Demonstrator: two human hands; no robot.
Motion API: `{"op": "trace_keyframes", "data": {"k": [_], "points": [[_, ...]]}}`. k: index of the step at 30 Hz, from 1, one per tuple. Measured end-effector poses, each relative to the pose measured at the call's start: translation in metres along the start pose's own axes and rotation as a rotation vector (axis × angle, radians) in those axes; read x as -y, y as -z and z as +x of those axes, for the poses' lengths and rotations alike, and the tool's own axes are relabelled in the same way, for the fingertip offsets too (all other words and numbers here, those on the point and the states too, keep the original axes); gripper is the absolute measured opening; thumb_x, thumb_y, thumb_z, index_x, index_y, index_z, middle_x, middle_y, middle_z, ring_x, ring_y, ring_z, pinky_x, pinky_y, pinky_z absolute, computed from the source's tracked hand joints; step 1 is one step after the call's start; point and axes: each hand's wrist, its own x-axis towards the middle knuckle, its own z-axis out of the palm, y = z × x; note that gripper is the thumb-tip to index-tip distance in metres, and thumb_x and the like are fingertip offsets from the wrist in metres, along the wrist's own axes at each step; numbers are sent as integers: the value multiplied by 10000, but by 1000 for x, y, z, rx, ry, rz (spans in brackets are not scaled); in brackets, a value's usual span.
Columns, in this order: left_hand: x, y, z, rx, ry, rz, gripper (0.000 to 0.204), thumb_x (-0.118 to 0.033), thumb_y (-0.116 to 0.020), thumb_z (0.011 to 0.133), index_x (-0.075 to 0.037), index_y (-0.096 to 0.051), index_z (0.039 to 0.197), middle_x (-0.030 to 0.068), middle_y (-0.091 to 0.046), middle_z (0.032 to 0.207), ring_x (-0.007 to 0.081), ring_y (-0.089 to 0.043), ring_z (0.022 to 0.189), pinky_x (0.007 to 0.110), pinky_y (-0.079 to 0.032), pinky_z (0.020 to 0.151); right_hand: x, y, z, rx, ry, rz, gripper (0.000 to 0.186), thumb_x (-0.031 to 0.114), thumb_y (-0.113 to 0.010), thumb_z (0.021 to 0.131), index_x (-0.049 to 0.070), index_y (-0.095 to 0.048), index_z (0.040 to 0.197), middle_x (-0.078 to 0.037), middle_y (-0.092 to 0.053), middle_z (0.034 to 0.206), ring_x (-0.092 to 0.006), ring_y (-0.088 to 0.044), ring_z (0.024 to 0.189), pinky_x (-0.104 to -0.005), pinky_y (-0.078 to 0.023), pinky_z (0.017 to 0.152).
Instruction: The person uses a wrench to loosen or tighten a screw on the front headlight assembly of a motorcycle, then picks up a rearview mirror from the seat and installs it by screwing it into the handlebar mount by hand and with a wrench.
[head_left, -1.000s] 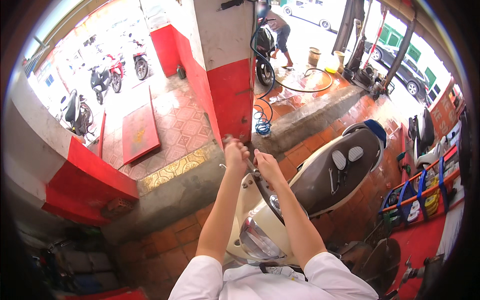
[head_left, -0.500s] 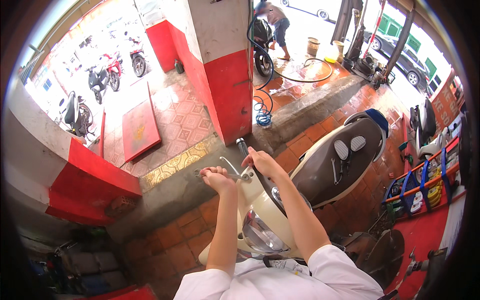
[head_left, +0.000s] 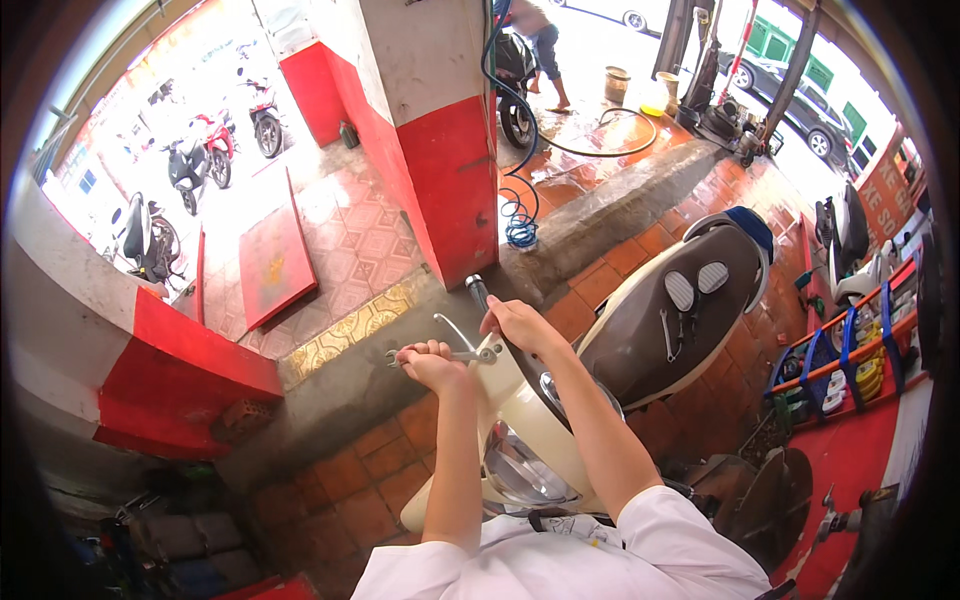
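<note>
My left hand (head_left: 432,364) is closed on a metal wrench (head_left: 460,356) lying sideways, with its head at a bolt on the cream scooter's handlebar mount (head_left: 492,370). Just right of it, my right hand (head_left: 512,320) is curled over the handlebar beside the black grip (head_left: 477,291); some fingers are hidden. A silver lever (head_left: 452,325) sticks out between grip and wrench. The scooter's brown seat (head_left: 635,345) carries two pale oval pads (head_left: 682,290) and loose tools (head_left: 668,335).
A red-and-white pillar (head_left: 445,190) and concrete step (head_left: 610,208) lie ahead, with a coiled blue hose (head_left: 520,228) and a co-worker's legs (head_left: 550,70) beside another motorbike. A wall (head_left: 165,370) is left; a rack of bottles (head_left: 850,380) right; parked scooters (head_left: 215,150) beyond.
My left hand has swung down and to the left with the wrench since a second ago, uncovering the grip, and moved slightly since. My right hand has shifted slightly left.
</note>
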Motion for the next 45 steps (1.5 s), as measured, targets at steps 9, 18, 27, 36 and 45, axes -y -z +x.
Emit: {"op": "trace_keyframes", "data": {"k": [9, 18, 27, 36, 45], "points": [[27, -34, 61, 575, 570, 450, 193, -255, -433, 1022, -148, -419, 861, -60, -353, 617, 48, -284, 446, 227, -206, 379, 26, -5, -11, 10, -64, -84, 570, 427, -346, 1002, -7, -697, 887, -193, -680, 921, -306, -643, 907, -388, -470, 857], [54, -72, 10, 1016, 676, 1016, 223, -290, -444, 1015, -139, -525, 872, -60, -484, 687, 60, -397, 518, 233, -320, 449, 4, 5, 1, -374, -171, 26, 643, 557, -332, 985, -30, -515, 1173, -242, -592, 1193, -317, -566, 1130, -392, -410, 971], [22, -94, -4, 721, 533, 488, 203, -225, -376, 1036, -127, -447, 874, -65, -301, 611, 49, -244, 462, 233, -205, 398, -16, 8, 15, -445, -44, 144, 532, 522, -355, 997, 13, -509, 977, -164, -574, 872, -254, -551, 857, -372, -411, 764], [-12, -20, 2, 153, 61, 34, 306, -309, -330, 1062, -120, -378, 826, -57, -269, 605, 62, -180, 453, 245, -173, 364, 2, -1, -1, -60, -17, 76, 498, 419, -450, 989, 10, -669, 811, -38, -508, 617, -137, -492, 628, -313, -393, 604], [-6, -6, 5, 61, 9, -6, 327, -347, -291, 1066, -115, -376, 851, -53, -292, 605, 58, -196, 453, 238, -174, 360, 2, 1, -3, -62, -21, 74, 509, 411, -435, 991, -2, -664, 800, -50, -523, 642, -158, -507, 643, -321, -404, 623]]}}
